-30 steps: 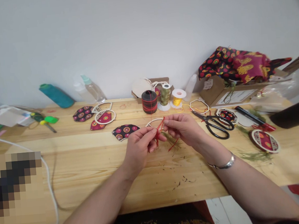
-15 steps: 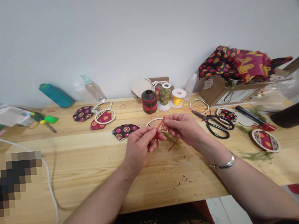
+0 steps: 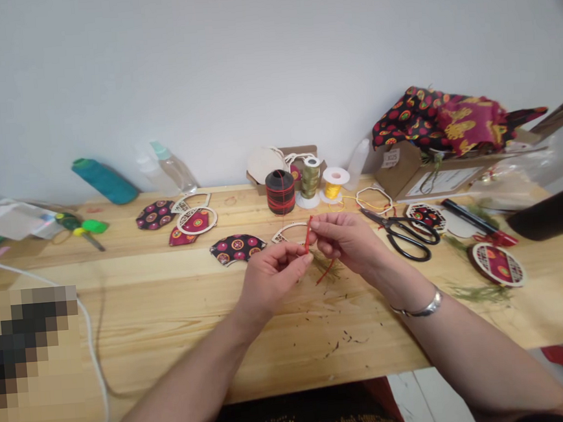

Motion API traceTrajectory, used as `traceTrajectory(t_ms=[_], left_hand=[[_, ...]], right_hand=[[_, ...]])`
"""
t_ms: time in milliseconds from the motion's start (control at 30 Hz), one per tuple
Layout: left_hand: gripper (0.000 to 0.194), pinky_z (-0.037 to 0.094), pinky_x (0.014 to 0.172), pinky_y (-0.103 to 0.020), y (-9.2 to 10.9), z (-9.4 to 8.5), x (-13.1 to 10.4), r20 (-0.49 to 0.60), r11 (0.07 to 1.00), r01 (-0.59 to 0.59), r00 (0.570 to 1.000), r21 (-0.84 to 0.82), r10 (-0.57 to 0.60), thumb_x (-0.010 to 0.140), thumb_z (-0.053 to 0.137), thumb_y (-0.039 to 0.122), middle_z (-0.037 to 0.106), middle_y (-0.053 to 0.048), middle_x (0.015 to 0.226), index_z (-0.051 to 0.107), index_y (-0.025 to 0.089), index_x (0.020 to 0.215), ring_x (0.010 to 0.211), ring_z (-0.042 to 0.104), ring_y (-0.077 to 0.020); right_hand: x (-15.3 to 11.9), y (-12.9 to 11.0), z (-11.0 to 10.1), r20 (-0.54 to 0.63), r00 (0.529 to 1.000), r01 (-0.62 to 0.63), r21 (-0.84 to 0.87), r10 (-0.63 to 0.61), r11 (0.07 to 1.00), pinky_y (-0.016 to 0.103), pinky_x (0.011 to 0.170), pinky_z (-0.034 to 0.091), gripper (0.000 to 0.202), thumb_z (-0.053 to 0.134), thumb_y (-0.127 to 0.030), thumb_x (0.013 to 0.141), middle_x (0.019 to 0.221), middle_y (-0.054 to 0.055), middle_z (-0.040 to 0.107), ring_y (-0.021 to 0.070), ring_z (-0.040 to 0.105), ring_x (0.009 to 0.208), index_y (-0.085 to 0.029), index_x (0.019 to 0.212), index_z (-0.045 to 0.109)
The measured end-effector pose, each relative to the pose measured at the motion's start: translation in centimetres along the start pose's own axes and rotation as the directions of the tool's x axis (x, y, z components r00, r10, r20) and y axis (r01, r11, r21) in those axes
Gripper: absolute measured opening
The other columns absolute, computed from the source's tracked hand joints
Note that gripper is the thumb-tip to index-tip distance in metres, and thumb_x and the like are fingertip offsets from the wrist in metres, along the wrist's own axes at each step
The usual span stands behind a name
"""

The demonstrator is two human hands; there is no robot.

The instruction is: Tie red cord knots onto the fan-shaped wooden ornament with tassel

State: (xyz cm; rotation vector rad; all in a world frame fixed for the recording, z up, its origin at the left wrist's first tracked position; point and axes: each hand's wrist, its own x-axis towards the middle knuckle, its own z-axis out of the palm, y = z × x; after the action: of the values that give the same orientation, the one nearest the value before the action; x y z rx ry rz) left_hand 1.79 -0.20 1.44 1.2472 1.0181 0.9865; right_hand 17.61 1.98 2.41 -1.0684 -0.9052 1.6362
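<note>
Above the middle of the table, a thin red cord (image 3: 308, 236) runs between my two hands. My left hand (image 3: 277, 271) pinches its lower part between thumb and fingers. With thumb and forefinger my right hand (image 3: 345, 240) grips its upper end, and a loose red tail hangs below that hand. Behind my hands lies a pale fan-shaped frame (image 3: 286, 234), partly hidden. Left of it is a dark fan-shaped fabric piece (image 3: 238, 245) with round patterns. Green threads (image 3: 328, 264) lie under my right hand.
Behind stand a black spool of red cord (image 3: 280, 195), a green spool (image 3: 310, 176) and a yellow spool (image 3: 335, 184). Black-handled scissors (image 3: 407, 233) lie to the right, near a round ornament (image 3: 497, 264). A cardboard box (image 3: 405, 170) holds patterned fabric. Dark scraps dot the front.
My left hand has shifted slightly right, nearer my right hand, and its fingers have moved along the cord. The cord strands, spread before, now run close together. My right hand stays almost in place.
</note>
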Motion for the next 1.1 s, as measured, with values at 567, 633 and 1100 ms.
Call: traceTrajectory(t_ms=[567,633,1100], left_hand=[[0.020,0.037,0.050,-0.025,-0.8,0.1,-0.5,0.142,0.894,-0.215,0.975,0.393,0.172,0.082,0.059,0.028,0.061,-0.001,0.055,0.071,0.018,0.069,0.050,0.048,-0.0112],[0.022,0.036,0.050,-0.025,-0.8,0.1,-0.4,0.180,0.887,-0.218,0.971,0.407,0.156,0.082,0.057,0.028,0.061,-0.001,0.055,0.070,0.017,0.068,0.050,0.048,-0.0115],[0.011,0.036,0.044,-0.022,0.3,-1.3,-0.9,0.777,0.926,0.057,0.527,0.372,-0.345,0.073,0.064,0.024,0.062,0.001,0.050,0.074,0.022,0.068,0.044,0.050,-0.0110]], right_hand=[[0.1,-0.9,-0.6,-0.027,0.998,0.062,0.100,-0.059,0.993,0.019,0.036,0.011,0.023,0.070,-0.032,0.068,0.061,-0.001,0.061,0.0013,0.031,0.038,-0.015,0.063,0.055],[0.1,-1.1,-0.7,-0.031,0.998,0.061,0.100,-0.058,0.993,0.019,0.036,0.010,0.024,0.070,-0.033,0.068,0.060,-0.002,0.058,0.0013,0.031,0.039,-0.015,0.063,0.055],[-0.5,-1.8,-0.9,0.138,0.988,0.052,0.170,-0.076,0.984,0.016,0.037,0.012,0.033,0.074,-0.037,0.068,0.052,-0.009,0.043,-0.0008,0.025,0.037,-0.017,0.067,0.048]])
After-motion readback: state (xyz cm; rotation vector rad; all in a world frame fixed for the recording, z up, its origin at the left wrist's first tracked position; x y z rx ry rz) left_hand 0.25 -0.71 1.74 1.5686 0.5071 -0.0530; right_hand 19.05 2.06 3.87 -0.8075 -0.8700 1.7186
